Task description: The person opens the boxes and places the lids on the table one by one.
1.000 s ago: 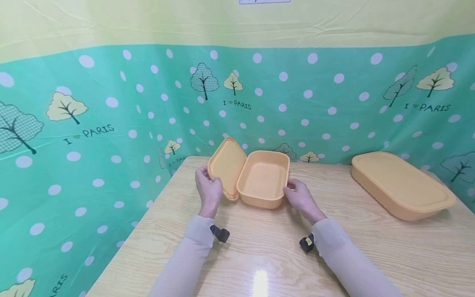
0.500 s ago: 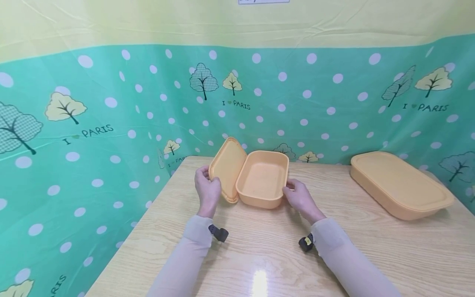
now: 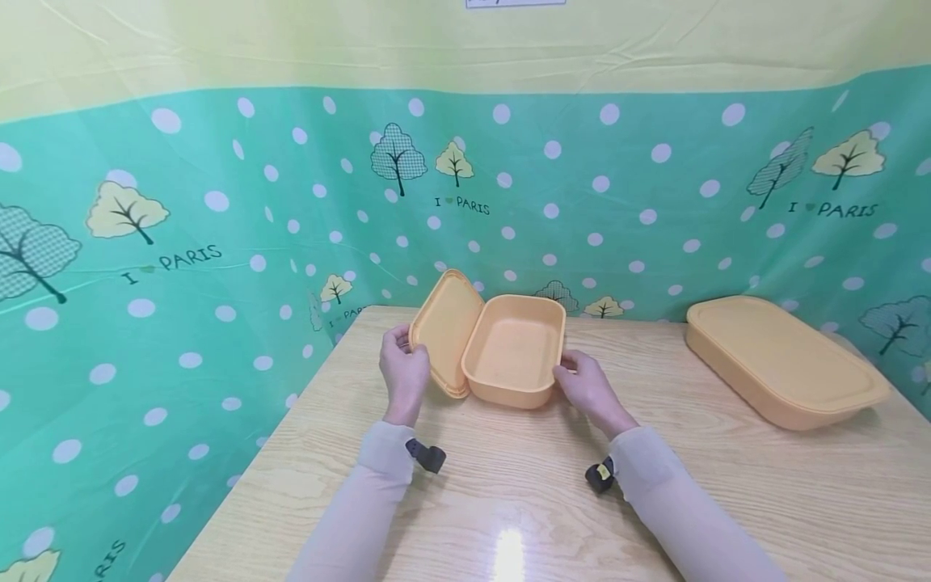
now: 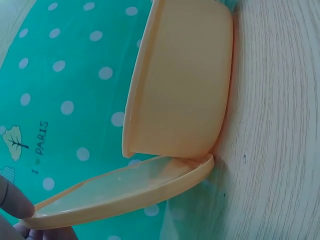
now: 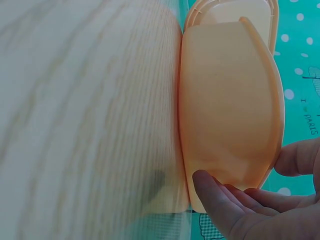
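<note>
A pale orange plastic food container (image 3: 512, 356) stands uncovered on the table, its inside bare. Its matching lid (image 3: 445, 331) leans at a slant against the container's left side, lower edge down at the tabletop. My left hand (image 3: 404, 373) pinches the lid's outer left edge between thumb and fingers; in the left wrist view the thumb (image 4: 15, 200) lies over the rim. On the other side, my right hand (image 3: 587, 390) grips the container's right wall. In the right wrist view its thumb (image 5: 297, 157) is at the rim and the fingers (image 5: 215, 195) lie along the outer wall.
A larger lidded container (image 3: 781, 360) in the same orange sits at the right of the wooden table (image 3: 502, 485). A green dotted curtain (image 3: 218, 242) hangs behind the table and along its left side. Each wrist carries a small black camera.
The lid has tipped slightly more upright and its lower corner has come a little nearer. My left hand has shifted slightly left; the right hand and container have stayed put.
</note>
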Action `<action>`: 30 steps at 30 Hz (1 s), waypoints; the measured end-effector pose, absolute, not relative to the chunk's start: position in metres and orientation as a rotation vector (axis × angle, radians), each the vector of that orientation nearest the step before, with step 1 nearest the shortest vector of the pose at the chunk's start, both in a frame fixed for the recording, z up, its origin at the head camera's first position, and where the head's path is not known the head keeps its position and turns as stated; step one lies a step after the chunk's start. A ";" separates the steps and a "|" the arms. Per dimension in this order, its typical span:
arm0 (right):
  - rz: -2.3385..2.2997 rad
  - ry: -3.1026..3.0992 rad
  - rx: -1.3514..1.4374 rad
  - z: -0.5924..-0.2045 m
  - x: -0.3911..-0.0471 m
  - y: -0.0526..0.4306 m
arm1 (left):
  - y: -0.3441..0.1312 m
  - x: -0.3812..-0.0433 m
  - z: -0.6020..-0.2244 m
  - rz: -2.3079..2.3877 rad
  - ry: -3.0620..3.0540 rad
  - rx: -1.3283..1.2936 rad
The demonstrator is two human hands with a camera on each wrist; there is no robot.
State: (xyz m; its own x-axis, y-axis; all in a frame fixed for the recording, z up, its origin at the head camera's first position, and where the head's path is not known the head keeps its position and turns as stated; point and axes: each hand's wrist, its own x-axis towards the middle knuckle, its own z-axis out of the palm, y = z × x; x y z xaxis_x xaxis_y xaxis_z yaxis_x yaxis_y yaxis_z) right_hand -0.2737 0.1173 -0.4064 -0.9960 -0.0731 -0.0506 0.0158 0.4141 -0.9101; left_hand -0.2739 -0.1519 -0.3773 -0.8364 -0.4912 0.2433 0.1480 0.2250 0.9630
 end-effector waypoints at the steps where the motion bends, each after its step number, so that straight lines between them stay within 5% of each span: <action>1: -1.655 2.572 -0.047 -0.406 -0.274 0.117 | -0.153 -0.274 -0.377 -1.658 -1.998 0.318; 30: -1.643 2.582 -0.049 -0.405 -0.273 0.119 | -0.180 -0.274 -0.368 -1.584 -2.194 0.369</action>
